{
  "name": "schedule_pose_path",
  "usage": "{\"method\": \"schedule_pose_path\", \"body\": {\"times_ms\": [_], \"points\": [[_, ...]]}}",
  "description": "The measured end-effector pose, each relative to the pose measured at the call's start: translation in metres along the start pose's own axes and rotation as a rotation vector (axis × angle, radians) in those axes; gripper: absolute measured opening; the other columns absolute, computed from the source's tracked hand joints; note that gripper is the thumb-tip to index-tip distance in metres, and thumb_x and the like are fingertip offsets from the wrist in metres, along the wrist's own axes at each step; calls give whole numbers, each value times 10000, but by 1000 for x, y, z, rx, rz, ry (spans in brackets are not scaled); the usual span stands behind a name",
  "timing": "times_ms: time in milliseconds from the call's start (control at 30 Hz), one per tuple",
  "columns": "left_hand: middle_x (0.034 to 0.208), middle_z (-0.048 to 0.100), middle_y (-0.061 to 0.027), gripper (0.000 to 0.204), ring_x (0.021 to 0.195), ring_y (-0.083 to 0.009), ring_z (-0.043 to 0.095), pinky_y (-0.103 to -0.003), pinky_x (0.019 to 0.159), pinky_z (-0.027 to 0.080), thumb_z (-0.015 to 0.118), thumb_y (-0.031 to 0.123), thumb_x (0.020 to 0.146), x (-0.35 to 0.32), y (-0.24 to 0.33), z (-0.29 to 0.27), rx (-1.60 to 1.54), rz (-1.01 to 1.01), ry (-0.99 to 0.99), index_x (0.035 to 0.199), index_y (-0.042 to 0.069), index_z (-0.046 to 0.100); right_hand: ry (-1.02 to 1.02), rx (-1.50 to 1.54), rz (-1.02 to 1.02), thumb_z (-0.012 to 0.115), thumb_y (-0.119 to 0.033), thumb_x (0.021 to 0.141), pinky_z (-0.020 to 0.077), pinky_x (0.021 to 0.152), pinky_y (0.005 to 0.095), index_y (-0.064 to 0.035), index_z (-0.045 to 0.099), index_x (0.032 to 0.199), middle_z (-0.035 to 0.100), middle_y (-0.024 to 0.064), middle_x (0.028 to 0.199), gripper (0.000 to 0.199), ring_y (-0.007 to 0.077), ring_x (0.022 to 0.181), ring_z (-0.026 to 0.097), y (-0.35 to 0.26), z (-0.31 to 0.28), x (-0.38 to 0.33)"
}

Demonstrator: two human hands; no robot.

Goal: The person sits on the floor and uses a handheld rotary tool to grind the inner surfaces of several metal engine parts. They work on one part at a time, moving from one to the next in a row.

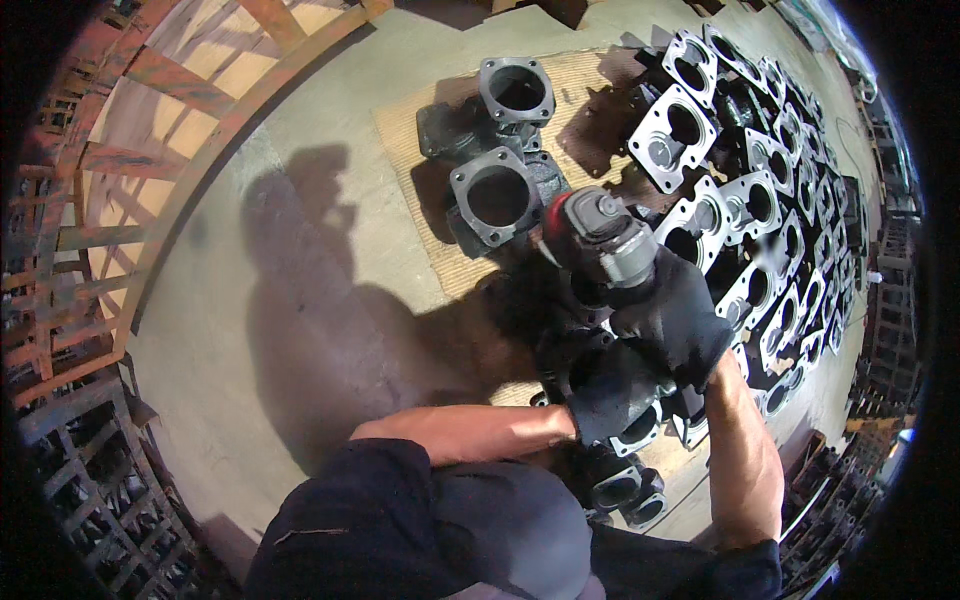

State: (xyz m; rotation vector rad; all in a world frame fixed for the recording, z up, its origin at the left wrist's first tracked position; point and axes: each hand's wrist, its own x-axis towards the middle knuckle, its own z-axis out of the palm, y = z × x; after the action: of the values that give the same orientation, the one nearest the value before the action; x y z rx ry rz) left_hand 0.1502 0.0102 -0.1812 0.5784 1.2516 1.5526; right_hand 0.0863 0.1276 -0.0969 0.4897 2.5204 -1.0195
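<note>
My right hand (675, 320), in a black glove, is closed around a power tool with a grey metal head and a red part, which looks like an angle grinder (610, 240). The tool's head is raised in front of the hand, over the dark castings. Lower and to the left, my left hand (615, 400), also gloved in black, is closed beside the right wrist. Its fingers merge with the dark parts there, so what it grips is hidden. Just beyond the tool stands a flanged pipe casting (495, 195) with a round bore, behind it another casting (517, 90).
Many castings with bright machined flanges (672, 138) stand close together on the right. Smaller castings (617, 488) sit near my body. Ribbed cardboard (410, 140) lies beneath some castings. Wooden crate frames (180, 85) line the left, and a dark metal rack (90, 480) stands lower left.
</note>
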Motion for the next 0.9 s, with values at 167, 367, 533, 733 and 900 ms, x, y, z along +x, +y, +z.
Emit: {"method": "schedule_pose_path", "body": {"times_ms": [167,367,533,733,900], "points": [[1173,625,-137,300,1113,-227,571,-366,948,457,618,163,922,-13,-31,-3,447,409,52,1175,2,606,-68,-158,54,801,-150,609,549,838,354,-10,620,1163,719,183,977,599,303,932,702,-23,12,-1],[1402,499,-160,430,1306,-296,455,-380,1132,313,494,175,978,-33,7,-17,258,1,-156,1384,32,491,-83,-183,12,809,-203,676,550,834,371,-27,637,1141,720,197,988,526,337,976,700,-29,21,0],[1144,652,-170,266,1063,-258,602,-341,952,468,574,122,938,-23,-32,-9,345,371,183,1174,16,636,-169,-327,-61,742,-339,745,550,817,426,-34,635,1109,708,210,969,487,387,954,673,-46,20,12],[1057,652,-175,190,1009,-285,601,-378,935,456,572,117,928,-7,-30,9,179,326,113,1069,14,647,-64,-198,-34,820,-147,651,545,841,361,-5,630,1121,723,176,994,526,285,946,710,-34,5,1],[1310,562,-186,386,1238,-298,517,-417,1084,389,555,201,975,-25,-34,-14,140,183,29,1311,13,521,-178,-291,-42,820,-229,645,551,811,377,-13,622,1093,711,192,952,535,356,924,692,-52,23,12]]}}
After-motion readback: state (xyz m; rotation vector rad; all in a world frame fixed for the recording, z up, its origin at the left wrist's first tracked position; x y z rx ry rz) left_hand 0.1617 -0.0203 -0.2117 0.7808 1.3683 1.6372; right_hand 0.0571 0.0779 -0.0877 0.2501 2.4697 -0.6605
